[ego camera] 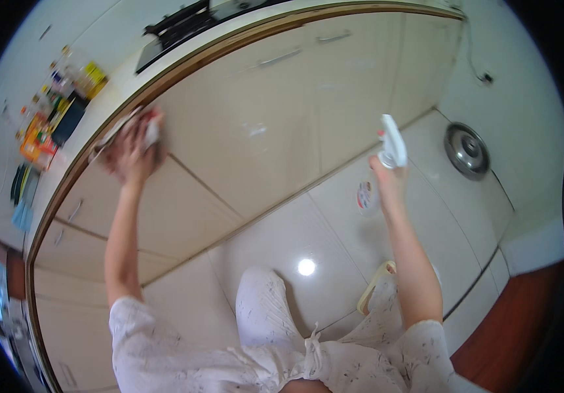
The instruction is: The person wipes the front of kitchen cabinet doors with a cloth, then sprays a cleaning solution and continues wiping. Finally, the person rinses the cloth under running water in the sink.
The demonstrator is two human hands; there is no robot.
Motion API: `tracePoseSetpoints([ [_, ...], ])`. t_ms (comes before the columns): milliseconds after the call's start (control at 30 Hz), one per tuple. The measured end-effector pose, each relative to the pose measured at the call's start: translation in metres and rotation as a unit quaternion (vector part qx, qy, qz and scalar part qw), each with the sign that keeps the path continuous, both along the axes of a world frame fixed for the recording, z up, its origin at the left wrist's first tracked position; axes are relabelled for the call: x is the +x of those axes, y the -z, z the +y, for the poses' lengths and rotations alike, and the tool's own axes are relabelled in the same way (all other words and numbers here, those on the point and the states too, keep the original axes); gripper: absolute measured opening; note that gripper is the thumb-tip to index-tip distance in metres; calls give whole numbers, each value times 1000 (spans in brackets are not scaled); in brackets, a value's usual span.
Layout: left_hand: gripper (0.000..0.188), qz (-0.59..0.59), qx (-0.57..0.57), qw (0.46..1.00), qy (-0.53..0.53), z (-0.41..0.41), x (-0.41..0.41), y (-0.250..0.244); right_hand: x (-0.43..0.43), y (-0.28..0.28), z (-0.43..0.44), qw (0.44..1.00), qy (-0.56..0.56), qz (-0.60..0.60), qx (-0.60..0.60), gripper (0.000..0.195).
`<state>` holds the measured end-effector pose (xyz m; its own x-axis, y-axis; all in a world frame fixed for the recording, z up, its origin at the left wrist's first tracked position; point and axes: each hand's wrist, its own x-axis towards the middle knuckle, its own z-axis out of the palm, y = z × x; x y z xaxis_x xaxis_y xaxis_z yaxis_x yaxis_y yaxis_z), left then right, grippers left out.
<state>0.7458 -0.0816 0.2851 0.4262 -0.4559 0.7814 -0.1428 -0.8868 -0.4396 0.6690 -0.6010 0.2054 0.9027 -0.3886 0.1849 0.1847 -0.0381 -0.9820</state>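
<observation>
My left hand (134, 152) presses a crumpled, reddish-and-white cloth (114, 140) against the upper part of the beige cabinet front, just under the brown counter edge (78, 162). Hand and cloth are blurred. Out to the right, my right hand (391, 184) grips a clear spray bottle (366, 195) by its neck, below the white trigger head (394, 142). The bottle bears a printed label and hangs above the tiled floor, apart from the cabinet doors (242, 113).
On the counter stand several bottles (80, 73) and packets (38, 140), with a gas stove (178, 29) farther along. A round metal lid or basin (467, 150) rests by the right wall. Metal handles (279, 57) stick out from the cabinet. Reddish-brown wood (518, 319) lies at lower right.
</observation>
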Motion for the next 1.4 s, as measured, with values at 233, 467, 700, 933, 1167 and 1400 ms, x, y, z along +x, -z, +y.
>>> tracePoseSetpoints([
  [233, 53, -101, -58, 991, -70, -78, 39, 18, -24, -10, 14, 996, -52, 1, 67, 52],
  [467, 64, -26, -20, 999, 24, -163, 65, 8, 4, 0, 4, 975, -202, 91, -6, 52],
  [700, 55, 18, 97, 992, 81, -232, 126, 45, 100, 165, 6, 967, -234, -80, -64, 57],
  [933, 49, 32, 309, 947, 77, -218, 110, 58, 157, 302, -18, 974, -222, -40, 2, 73],
  [1167, 55, 125, 219, 968, 17, -189, 123, 89, 140, 408, -44, 966, -188, -34, -177, 85],
  [1400, 63, 107, 304, 946, -35, -199, 104, 48, 136, 352, -57, 910, -265, -6, -319, 98],
])
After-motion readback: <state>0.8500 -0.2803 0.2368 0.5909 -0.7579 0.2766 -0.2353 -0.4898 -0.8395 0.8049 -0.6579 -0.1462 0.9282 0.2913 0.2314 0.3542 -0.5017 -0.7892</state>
